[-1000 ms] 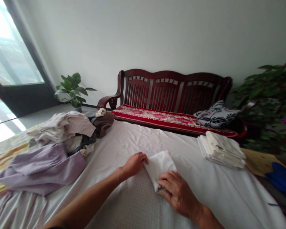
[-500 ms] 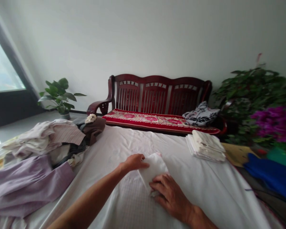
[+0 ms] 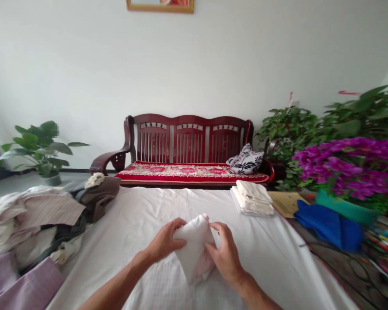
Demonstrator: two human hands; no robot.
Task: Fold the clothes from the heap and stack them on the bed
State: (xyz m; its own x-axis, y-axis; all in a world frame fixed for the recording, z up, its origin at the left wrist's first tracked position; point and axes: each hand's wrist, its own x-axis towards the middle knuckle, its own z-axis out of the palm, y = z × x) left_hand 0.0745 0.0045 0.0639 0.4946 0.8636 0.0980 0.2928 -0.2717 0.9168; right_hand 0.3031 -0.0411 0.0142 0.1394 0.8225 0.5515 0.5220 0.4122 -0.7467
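One folded white cloth (image 3: 191, 237), pinkish at its lower right, is slanting between the left hand (image 3: 168, 241) and the right hand (image 3: 228, 254), above the middle of a white sheet (image 3: 271, 262) (whether its lower tip is touching, one cannot tell). The left fingers are pinching its left edge, thumb in front; the right fingers are holding its right edge, partly spread, thumb on the near face. A heap of clothes (image 3: 48, 209) is lying at left; a stack of folded cloths (image 3: 254, 198) is resting at the sheet's far right.
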